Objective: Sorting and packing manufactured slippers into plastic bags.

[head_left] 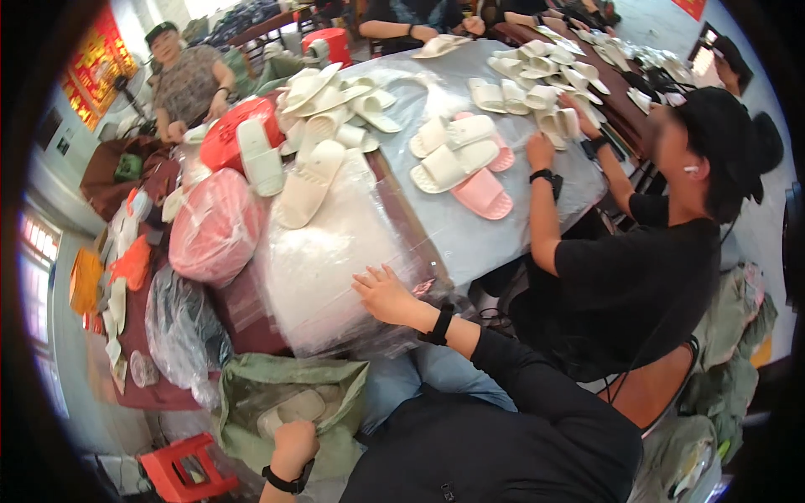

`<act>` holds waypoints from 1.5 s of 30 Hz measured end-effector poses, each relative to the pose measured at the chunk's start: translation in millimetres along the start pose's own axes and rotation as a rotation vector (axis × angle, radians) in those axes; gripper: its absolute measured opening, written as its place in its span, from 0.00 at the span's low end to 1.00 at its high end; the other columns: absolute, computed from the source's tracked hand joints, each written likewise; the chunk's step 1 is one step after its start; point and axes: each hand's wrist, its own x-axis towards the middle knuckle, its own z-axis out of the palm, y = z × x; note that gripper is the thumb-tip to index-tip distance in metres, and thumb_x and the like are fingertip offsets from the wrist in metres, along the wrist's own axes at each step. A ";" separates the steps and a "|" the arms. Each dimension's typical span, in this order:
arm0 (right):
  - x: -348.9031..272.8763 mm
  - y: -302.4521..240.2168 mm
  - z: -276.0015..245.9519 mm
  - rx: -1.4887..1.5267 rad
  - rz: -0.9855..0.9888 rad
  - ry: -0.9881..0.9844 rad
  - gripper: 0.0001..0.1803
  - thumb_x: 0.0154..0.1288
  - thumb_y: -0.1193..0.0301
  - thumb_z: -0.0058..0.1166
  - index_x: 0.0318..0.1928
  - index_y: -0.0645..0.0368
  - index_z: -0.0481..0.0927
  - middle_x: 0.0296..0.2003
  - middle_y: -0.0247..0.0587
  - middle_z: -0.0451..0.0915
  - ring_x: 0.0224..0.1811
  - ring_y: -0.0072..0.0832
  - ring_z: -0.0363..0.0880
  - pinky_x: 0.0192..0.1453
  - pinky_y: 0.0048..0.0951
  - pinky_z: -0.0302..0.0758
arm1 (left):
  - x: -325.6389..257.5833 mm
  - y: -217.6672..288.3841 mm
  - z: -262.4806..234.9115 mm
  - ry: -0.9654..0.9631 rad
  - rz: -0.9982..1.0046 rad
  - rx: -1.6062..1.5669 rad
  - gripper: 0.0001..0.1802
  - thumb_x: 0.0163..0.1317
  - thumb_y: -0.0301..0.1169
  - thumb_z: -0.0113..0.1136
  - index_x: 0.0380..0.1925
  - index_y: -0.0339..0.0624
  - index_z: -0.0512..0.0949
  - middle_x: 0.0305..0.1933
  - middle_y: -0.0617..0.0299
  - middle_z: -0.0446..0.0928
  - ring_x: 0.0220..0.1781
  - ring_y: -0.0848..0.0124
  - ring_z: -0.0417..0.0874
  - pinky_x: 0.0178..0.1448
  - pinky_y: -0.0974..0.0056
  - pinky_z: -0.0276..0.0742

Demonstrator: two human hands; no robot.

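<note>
My right hand (386,295) lies palm down with fingers spread on a stack of clear plastic bags (314,281) at the table's near edge. Lower left, my left hand (295,444) is curled at the mouth of an open green woven sack (243,381). A cream slipper (300,406) shows right at its fingers, which close on it; the fingertips are partly hidden. Beyond the bags rests a beige slipper (312,184), beside a heap of cream slippers (327,96). Left of that, a pale slipper (260,157) leans on a red bag (231,134).
A pink plastic-wrapped bundle (216,226) and crumpled clear plastic (180,323) sit on the left. A red stool (189,468) stands below. To my right, a co-worker (646,260) handles slippers near pink slippers (484,194). Other people work around the table.
</note>
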 end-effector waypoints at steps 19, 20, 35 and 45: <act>-7.8 28.3 -4.0 0.120 -0.043 0.022 0.27 0.60 0.63 0.51 0.59 0.56 0.68 0.62 0.41 0.67 0.65 0.43 0.61 0.68 0.58 0.49 | 10.0 -5.8 -11.4 -0.131 -0.058 -0.139 0.12 0.46 0.30 0.57 0.34 0.42 0.79 0.30 0.49 0.79 0.38 0.50 0.79 0.41 0.50 0.74; -10.7 34.0 -6.5 0.153 -0.040 0.046 0.27 0.60 0.63 0.51 0.60 0.56 0.67 0.62 0.42 0.67 0.65 0.43 0.61 0.68 0.58 0.50 | 17.9 -5.8 -12.5 -0.184 -0.028 -0.120 0.14 0.47 0.32 0.58 0.36 0.42 0.79 0.31 0.50 0.79 0.38 0.51 0.79 0.41 0.51 0.74; 11.5 145.1 -81.8 0.239 0.356 0.506 0.29 0.61 0.67 0.51 0.60 0.67 0.62 0.59 0.60 0.65 0.62 0.50 0.63 0.63 0.43 0.62 | 244.7 49.0 -27.5 0.666 -0.150 -0.022 0.26 0.59 0.47 0.54 0.52 0.42 0.70 0.63 0.45 0.62 0.65 0.46 0.60 0.62 0.35 0.54; 33.1 218.9 -67.0 -0.034 0.635 0.640 0.34 0.59 0.66 0.54 0.62 0.68 0.58 0.62 0.59 0.60 0.64 0.49 0.59 0.67 0.45 0.56 | 270.6 65.6 -6.6 0.864 -0.279 -0.155 0.28 0.58 0.50 0.51 0.52 0.44 0.67 0.62 0.51 0.61 0.66 0.48 0.57 0.65 0.35 0.46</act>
